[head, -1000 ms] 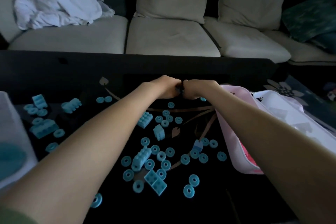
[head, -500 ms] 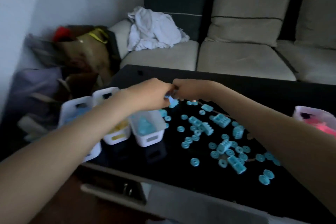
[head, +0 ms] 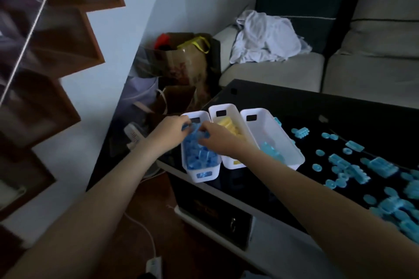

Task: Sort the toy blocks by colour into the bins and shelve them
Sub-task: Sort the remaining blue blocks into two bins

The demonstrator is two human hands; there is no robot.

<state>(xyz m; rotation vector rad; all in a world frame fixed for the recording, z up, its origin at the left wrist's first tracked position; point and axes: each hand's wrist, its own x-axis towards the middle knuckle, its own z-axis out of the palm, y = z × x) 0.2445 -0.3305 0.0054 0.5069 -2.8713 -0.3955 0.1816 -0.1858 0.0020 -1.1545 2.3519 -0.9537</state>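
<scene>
Three white bins stand side by side at the left end of the black table [head: 294, 106]. The left bin [head: 201, 176] is full of darker blue blocks, the middle bin [head: 229, 164] holds yellow blocks, and the right bin [head: 290, 154] has a few light blue ones. My left hand [head: 169, 132] and my right hand [head: 214, 138] meet over the far end of the left bin, fingers curled round blue blocks [head: 195, 130]. Several light blue blocks and rings [head: 353, 170] lie scattered on the table to the right.
Brown wall shelves [head: 56, 56] step down the wall at left. Paper bags [head: 183, 61] fill the corner behind the bins. A sofa [head: 340, 68] with white cloth [head: 265, 38] runs behind the table. A white cable and power strip [head: 154, 265] lie on the floor.
The view has swung left from the scattered blocks to the bins. Both hands, held together, have travelled from mid-table to over the left bin with blue blocks.
</scene>
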